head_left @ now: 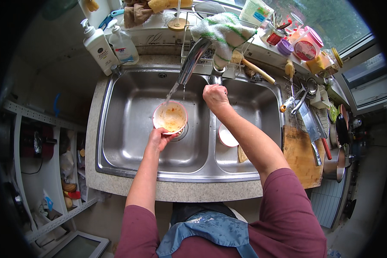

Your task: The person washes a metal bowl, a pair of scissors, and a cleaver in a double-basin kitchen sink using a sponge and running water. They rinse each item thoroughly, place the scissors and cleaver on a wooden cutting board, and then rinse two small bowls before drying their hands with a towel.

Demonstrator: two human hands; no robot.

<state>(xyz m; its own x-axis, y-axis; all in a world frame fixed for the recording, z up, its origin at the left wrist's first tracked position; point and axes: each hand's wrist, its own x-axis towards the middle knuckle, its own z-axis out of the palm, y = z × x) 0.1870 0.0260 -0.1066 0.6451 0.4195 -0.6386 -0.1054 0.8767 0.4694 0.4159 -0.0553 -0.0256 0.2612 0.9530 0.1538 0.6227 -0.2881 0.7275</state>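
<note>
My left hand (160, 138) grips the lower rim of a white bowl (170, 117) with a red edge, tilted over the left basin (125, 129). Orange-yellow food residue coats its inside. Water runs from the spout of the chrome faucet (193, 59) onto the bowl's upper edge. My right hand (215, 96) is closed at the faucet's base (216, 76), on its lever, which the fingers mostly hide. A second white bowl (228, 135) with a red outside sits in the right basin (254, 100), partly behind my right forearm. Beside it lies a tan cloth or sponge (242, 154), also partly covered.
Two pump bottles (100, 48) stand at the back left corner. A green-striped towel (224, 32) drapes over the faucet. A wooden-handled brush (258, 71) lies behind the right basin. To the right are a cleaver (308, 121), a red-handled knife (325, 146) and a wooden cutting board (301, 158).
</note>
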